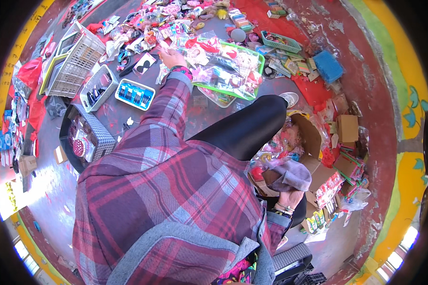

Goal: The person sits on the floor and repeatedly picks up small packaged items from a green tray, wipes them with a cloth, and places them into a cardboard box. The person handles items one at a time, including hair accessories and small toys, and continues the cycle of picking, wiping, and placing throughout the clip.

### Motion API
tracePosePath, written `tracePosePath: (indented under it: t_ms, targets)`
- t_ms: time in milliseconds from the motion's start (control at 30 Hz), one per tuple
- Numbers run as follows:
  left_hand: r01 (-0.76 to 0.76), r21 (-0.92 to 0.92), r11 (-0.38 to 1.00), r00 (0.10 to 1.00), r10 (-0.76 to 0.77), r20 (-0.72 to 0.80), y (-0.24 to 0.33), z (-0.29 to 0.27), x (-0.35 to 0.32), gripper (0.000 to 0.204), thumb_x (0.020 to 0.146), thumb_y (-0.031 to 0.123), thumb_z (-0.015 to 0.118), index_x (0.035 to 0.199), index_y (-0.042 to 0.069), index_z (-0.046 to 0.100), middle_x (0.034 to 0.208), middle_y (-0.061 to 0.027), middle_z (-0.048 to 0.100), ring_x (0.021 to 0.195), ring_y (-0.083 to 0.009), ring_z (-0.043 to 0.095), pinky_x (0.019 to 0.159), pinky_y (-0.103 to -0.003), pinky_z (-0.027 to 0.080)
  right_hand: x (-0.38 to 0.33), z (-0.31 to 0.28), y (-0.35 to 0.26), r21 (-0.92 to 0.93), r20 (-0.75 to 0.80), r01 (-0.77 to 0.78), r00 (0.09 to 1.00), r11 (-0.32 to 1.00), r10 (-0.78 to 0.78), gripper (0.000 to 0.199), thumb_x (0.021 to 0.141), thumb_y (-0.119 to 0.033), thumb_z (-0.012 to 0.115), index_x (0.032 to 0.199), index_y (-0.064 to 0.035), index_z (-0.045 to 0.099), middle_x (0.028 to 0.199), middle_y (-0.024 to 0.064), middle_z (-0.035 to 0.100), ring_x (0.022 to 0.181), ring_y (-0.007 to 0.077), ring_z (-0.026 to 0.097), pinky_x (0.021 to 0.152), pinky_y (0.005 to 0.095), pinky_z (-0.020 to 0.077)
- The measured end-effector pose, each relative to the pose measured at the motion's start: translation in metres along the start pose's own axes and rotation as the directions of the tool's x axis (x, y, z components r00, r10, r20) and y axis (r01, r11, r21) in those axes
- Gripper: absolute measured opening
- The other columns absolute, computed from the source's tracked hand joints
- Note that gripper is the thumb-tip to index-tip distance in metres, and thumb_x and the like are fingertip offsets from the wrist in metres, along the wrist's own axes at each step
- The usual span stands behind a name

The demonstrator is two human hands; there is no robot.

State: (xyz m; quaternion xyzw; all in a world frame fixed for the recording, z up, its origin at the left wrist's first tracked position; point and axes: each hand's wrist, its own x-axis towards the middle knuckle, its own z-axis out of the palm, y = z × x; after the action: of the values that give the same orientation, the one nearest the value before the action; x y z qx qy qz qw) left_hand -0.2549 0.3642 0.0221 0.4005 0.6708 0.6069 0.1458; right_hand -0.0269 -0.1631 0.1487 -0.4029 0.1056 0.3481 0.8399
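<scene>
Two bare hands are showing, well apart from each other. The left hand is lying at the edge of a heap of mixed small goods, just beside the tray with bright green rim, which is holding many clear plastic packets. Its fingers are stretching forward, but I cannot tell whether they are pinching something. The right hand is gripping a grey-purple cloth piece from below, and this cloth is hanging near an open cardboard box with plastic bags inside. Between the two hands, a leg in black trousers is bending. On the left side, a small white tray is carrying dark objects on blue, and next to it a grey basket is standing. Further left, a large beige basket is leaning.
</scene>
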Motion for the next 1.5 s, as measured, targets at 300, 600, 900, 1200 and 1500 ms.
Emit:
tracePosePath:
  t_ms: [300, 600, 900, 1200, 1500]
  targets:
    - [0.953, -0.080, 0.294, 0.053, 0.099, 0.994, 0.181, -0.087, -0.089, 0.031, 0.083, 0.003, 0.051, 0.114, 0.000, 0.045, 0.103, -0.0109, 0.055, 0.080, -0.0196, 0.058, 0.079, -0.041, 0.050, -0.031, 0.048, -0.016, 0.021, 0.239, 0.260, 0.936, 0.965, -0.257, 0.041, 0.089, -0.030, 0.045, 0.122, -0.0055, 0.045, 0.125, 0.0094, 0.048, 0.113, 0.0264, 0.047, 0.096, 0.0421, 0.0382]
    - [0.813, 0.427, 0.395, -0.550, 0.283, 0.786, 0.272, -0.162, -0.228, 0.037, 0.090, 0.020, 0.042, 0.120, -0.001, 0.044, 0.116, -0.0134, 0.052, 0.102, -0.0240, 0.055, 0.088, -0.038, 0.045, -0.080, 0.177, -0.036, -0.488, 0.417, 0.731, 0.676, 0.477, -0.608, 0.054, 0.076, -0.003, 0.056, 0.125, 0.0047, 0.035, 0.099, 0.0081, 0.053, 0.085, 0.0180, 0.054, 0.071, 0.0253, 0.0443]
    - [0.704, -0.311, 0.638, -0.408, 0.722, 0.559, 0.279, -0.230, -0.288, 0.036, 0.093, 0.021, 0.037, 0.122, 0.001, 0.043, 0.110, -0.0084, 0.054, 0.101, -0.0137, 0.051, 0.086, -0.027, 0.040, -0.066, 0.097, -0.015, -0.706, 0.686, 0.561, 0.391, -0.432, -0.613, 0.039, 0.078, -0.019, 0.055, 0.114, -0.0047, 0.049, 0.120, 0.0150, 0.047, 0.114, 0.0302, 0.043, 0.093, 0.0380, 0.0345]
    - [0.604, 0.586, 0.540, -0.796, 0.375, 0.475, 0.298, -0.229, -0.269, 0.045, 0.093, 0.026, 0.037, 0.127, -0.002, 0.037, 0.118, -0.0132, 0.051, 0.110, -0.0215, 0.049, 0.096, -0.035, 0.036, -0.054, 0.065, -0.040, -0.615, 0.361, 0.676, 0.698, 0.405, -0.618, 0.028, 0.079, -0.020, 0.059, 0.100, -0.0020, 0.055, 0.093, 0.0109, 0.056, 0.087, 0.0241, 0.054, 0.079, 0.0353, 0.0422]
    - [0.820, 0.441, 0.364, -0.562, 0.369, 0.741, 0.285, -0.178, -0.211, 0.044, 0.091, 0.026, 0.040, 0.127, 0.000, 0.034, 0.114, -0.0123, 0.054, 0.105, -0.0266, 0.054, 0.091, -0.044, 0.042, -0.070, 0.093, -0.050, -0.380, -0.039, 0.155, 0.982, 0.912, -0.183, 0.027, 0.079, -0.018, 0.052, 0.101, -0.0038, 0.047, 0.094, 0.0064, 0.054, 0.088, 0.0178, 0.054, 0.084, 0.0303, 0.0421]
